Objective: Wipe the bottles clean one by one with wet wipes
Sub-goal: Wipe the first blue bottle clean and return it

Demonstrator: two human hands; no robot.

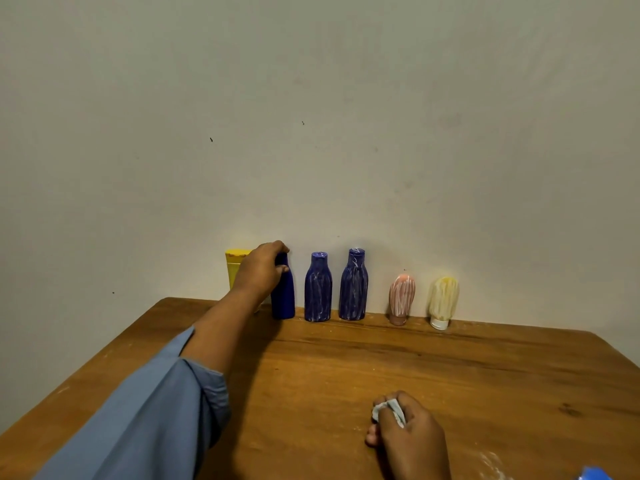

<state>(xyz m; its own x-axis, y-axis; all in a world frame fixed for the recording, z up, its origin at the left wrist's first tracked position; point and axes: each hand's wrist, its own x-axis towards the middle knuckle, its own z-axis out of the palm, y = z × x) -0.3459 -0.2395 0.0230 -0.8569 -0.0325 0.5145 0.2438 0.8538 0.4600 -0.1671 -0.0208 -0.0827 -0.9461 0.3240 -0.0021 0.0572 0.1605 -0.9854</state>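
Blue plastic bottle point(283, 296), unstreaked, likely done: left hand point(259, 271) fingers curl round its neck. Right of those fingers, four white-streaked bottles point(318, 289) await wiping. Right hand point(408, 434) fingers clamp crumpled white wet wipe point(388, 412).

The left hand point(261, 268) grips the neck of a plain blue bottle point(284, 299) standing by the wall at the back of the wooden surface point(346, 368), just beside a yellow tube point(232, 268). To its right stand a white-streaked blue bottle point(318, 289), a second streaked blue bottle point(353, 287), a streaked pink tube point(401, 297) and a pale yellow tube point(444, 297), both tubes cap-down. The right hand point(410, 436) rests on the surface near the front, clutching a crumpled wipe point(388, 412).
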